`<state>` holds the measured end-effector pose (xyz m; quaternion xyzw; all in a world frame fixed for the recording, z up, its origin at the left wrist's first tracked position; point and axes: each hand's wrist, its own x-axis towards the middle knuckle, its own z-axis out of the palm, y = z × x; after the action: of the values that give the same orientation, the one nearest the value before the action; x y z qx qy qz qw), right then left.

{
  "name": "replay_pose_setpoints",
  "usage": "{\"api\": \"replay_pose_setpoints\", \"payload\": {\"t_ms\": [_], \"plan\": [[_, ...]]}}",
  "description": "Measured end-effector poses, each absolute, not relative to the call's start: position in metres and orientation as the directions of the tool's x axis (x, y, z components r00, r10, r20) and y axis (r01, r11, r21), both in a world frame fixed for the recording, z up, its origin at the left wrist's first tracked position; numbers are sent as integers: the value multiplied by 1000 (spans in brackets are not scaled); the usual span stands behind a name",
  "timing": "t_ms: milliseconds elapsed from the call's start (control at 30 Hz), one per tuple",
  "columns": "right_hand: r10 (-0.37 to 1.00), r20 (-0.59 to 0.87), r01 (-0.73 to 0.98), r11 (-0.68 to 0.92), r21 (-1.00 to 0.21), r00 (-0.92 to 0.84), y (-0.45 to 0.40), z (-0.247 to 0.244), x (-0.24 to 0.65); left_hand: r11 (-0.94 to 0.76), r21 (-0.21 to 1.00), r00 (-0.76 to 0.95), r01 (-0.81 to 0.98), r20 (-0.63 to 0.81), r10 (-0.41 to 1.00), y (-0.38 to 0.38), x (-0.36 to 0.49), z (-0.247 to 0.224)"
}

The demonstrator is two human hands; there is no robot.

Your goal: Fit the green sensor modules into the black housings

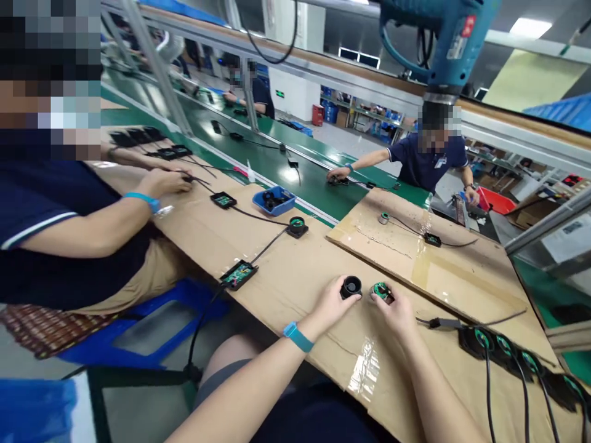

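Observation:
Between its fingers and thumb my left hand (333,301) holds a round black plastic housing (352,286), its hollow end facing me. Close on the right, my right hand (396,309) pinches a small round part with a green circuit board (380,289); a dark bit shows beside its fingers. The two parts are apart, just above the cardboard (318,264). Left of my hands lies an open black box with a green board (239,274), wired to a round black unit with a green ring (297,226).
Several black housings with green rings and cables (482,338) stand at the right. A blue tray (274,201) holds black parts. A raised cardboard sheet (452,271) carries a wired piece. A co-worker's hand (168,181) works at left; a power drill (446,43) hangs overhead.

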<state>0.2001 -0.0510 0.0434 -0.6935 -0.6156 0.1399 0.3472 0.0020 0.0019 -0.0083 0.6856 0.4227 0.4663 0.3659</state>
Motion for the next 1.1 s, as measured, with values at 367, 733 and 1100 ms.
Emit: {"api": "replay_pose_setpoints", "payload": {"t_ms": [367, 733, 1100], "plan": [[876, 481, 774, 297, -559, 11, -41, 34, 155, -564, 788, 252, 247, 509, 823, -3, 1, -10], [878, 477, 793, 267, -547, 34, -44, 31, 149, -600, 760, 236, 251, 553, 799, -4, 2, -8], [876, 478, 807, 330, -490, -68, -46, 19, 155, -568, 789, 254, 233, 515, 819, -3, 4, -13]]}}
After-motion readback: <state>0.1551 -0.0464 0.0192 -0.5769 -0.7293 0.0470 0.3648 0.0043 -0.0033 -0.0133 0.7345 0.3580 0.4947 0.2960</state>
